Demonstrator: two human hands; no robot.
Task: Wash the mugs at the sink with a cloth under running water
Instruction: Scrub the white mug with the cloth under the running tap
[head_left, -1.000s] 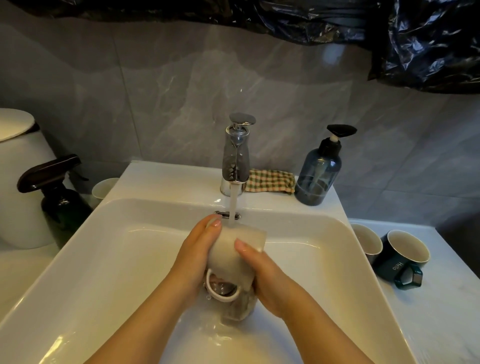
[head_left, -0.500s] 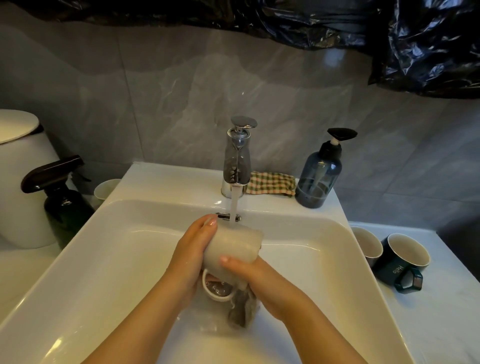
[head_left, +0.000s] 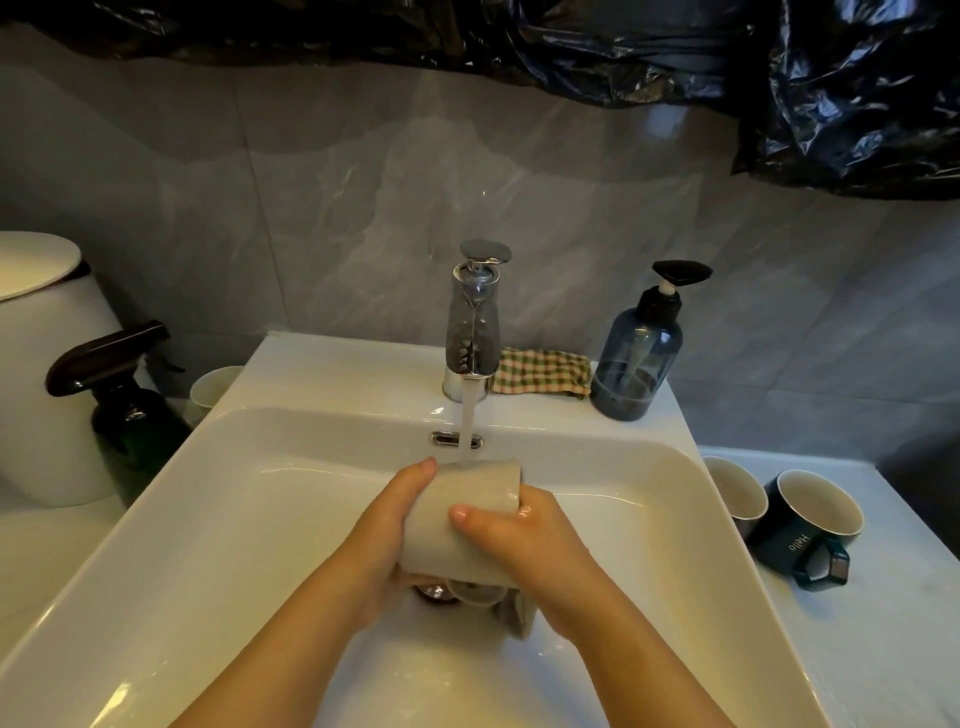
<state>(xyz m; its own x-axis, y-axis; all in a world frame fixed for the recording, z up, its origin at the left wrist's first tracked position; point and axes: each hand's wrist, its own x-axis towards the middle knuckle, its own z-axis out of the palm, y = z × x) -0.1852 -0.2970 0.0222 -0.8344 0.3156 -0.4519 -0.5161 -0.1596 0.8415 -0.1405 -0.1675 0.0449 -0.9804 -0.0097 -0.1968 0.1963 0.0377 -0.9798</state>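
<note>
I hold a beige mug (head_left: 447, 525) on its side over the white sink (head_left: 332, 374), its base toward the tap. The water stream (head_left: 467, 421) from the chrome faucet (head_left: 474, 327) lands on the far end of the mug. My left hand (head_left: 384, 540) grips it from the left. My right hand (head_left: 524, 545) wraps it from the right with the thumb across its side, and a wet grey cloth (head_left: 519, 613) hangs from under this hand. The mug's handle (head_left: 475, 595) shows just below, over the drain.
A dark mug marked "Hello" (head_left: 802, 525) and a white-lined mug (head_left: 735, 491) stand on the counter at right. A blue soap dispenser (head_left: 636, 358) and a checked cloth (head_left: 540, 371) sit on the sink's back ledge. At left are a pale cup (head_left: 213, 387), a dark spray bottle (head_left: 130, 415) and a white bin (head_left: 36, 364).
The mug has turned in my hands, so its handle has swung lower and mostly under it. My right thumb has slid up across the mug's side. Water keeps running.
</note>
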